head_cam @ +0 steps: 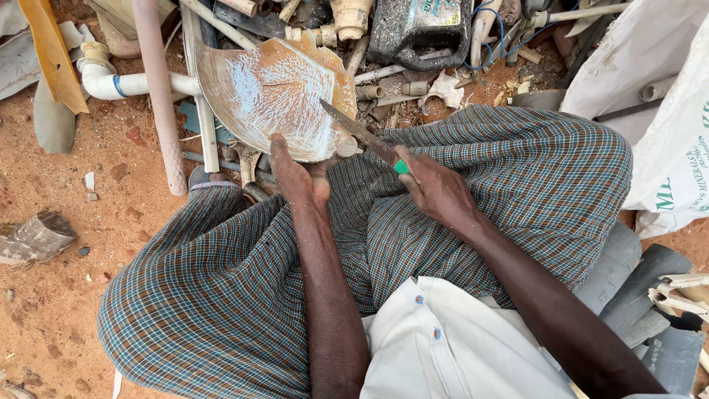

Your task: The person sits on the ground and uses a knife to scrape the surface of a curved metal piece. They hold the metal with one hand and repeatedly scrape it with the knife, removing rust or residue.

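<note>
A curved plastic shard (273,92), scraped pale over an orange-brown surface, is seen propped among scrap just beyond the knees of a seated person. Its lower edge is gripped by the left hand (295,174), whose fingers are closed on the rim from below, so that the piece is held tilted with its hollow face turned toward the camera. The shard lies directly ahead of the left hand and up and to the left of the right hand.

A knife (358,131) with a worn, rusty blade is grasped by the right hand (436,192), which is clenched around a green handle; only a small part of the green shows at the thumb. The blade is laid slantwise against the right-hand part of the shard, its tip resting on the scraped face. The two hands are near each other but apart, with the knife between them.

Both forearms are stretched over a checked cloth wrap (221,288) covering the lap, and a white buttoned shirt (443,340) is seen at the bottom edge. Behind the shard, white pipes (159,81), a dark plastic jerrycan (421,29) and mixed pipe fittings are piled on the reddish sandy ground (52,295). White sacks (657,96) are stacked at the right, and grey plastic pieces (650,295) lie beside the right arm.
</note>
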